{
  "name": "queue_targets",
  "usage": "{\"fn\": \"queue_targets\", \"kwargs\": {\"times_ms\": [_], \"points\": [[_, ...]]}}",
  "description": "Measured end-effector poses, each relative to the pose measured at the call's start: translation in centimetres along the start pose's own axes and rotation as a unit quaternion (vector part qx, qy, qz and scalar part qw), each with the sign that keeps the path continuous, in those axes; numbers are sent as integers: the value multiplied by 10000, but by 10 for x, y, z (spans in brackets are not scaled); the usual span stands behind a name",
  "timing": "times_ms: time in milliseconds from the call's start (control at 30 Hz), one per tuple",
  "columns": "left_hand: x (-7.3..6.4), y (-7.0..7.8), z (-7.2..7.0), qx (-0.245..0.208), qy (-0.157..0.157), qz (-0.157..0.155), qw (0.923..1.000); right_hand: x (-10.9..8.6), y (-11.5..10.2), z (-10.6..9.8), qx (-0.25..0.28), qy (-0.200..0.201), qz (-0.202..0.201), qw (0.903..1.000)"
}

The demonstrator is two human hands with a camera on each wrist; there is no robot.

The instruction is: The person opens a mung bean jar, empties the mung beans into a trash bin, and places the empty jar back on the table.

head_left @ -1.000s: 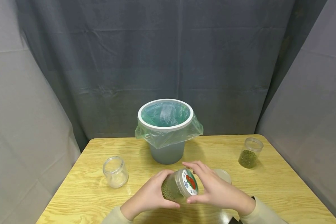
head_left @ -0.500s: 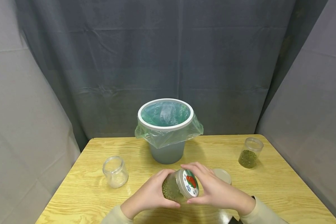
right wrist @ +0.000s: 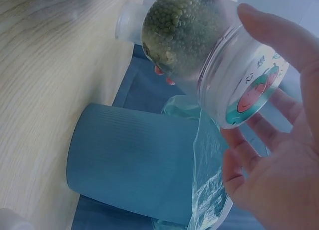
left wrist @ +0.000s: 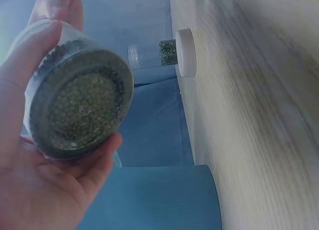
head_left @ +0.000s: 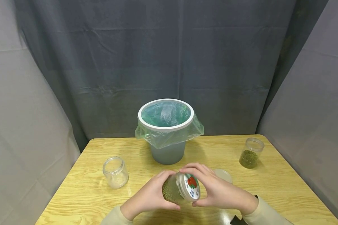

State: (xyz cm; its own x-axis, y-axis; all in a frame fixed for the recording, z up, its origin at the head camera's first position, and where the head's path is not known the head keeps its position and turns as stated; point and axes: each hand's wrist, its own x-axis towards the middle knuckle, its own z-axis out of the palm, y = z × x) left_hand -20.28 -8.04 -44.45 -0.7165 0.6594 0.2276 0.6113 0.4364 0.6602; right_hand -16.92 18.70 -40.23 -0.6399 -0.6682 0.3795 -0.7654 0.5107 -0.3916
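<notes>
My left hand grips the body of a clear jar partly filled with green beans, held tilted above the table. Its lid, with a printed label showing a red tomato-like picture, faces right. The thumb and fingers of my right hand hold this lid at its edge. Through the jar's bottom, the beans show in the left wrist view. In the right wrist view the lid sits on the jar's mouth between thumb and fingers.
A grey bin with a green bag stands at the table's back. Left of it is an empty clear jar. A jar of green beans stands far right. Behind my right hand lies a pale round lid.
The lid's label has turned counterclockwise, its red picture shifting towards the top. My right fingers have moved round the rim with it. The left hand keeps its hold on the jar.
</notes>
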Motion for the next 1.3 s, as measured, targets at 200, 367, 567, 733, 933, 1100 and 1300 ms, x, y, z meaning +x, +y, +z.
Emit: {"fn": "queue_targets", "kwargs": {"times_ms": [200, 367, 567, 733, 933, 1100, 1300], "points": [[-2, 0, 0, -101, 127, -145, 9998, -2, 0, -4, -153, 409, 24, 9990], [-5, -1, 1, -157, 398, -308, 9986, -6, 3, -8, -253, 589, 479, 9968], [-8, -3, 2, -230, 701, -371, 9966, -11, 8, -10, -146, 676, 934, 9932], [-10, -5, 2, -355, 742, -503, 9953, -18, 14, -11, -163, 659, 1285, 9894], [-15, -9, 1, -541, 824, -639, 9931, -27, 25, -12, -371, 666, 1523, 9854], [-19, -13, 2, -630, 920, -663, 9915, -36, 34, -12, -479, 614, 1701, 9823], [-22, -18, 2, -610, 1000, -752, 9903, -48, 44, -12, -405, 412, 2100, 9760]]}}
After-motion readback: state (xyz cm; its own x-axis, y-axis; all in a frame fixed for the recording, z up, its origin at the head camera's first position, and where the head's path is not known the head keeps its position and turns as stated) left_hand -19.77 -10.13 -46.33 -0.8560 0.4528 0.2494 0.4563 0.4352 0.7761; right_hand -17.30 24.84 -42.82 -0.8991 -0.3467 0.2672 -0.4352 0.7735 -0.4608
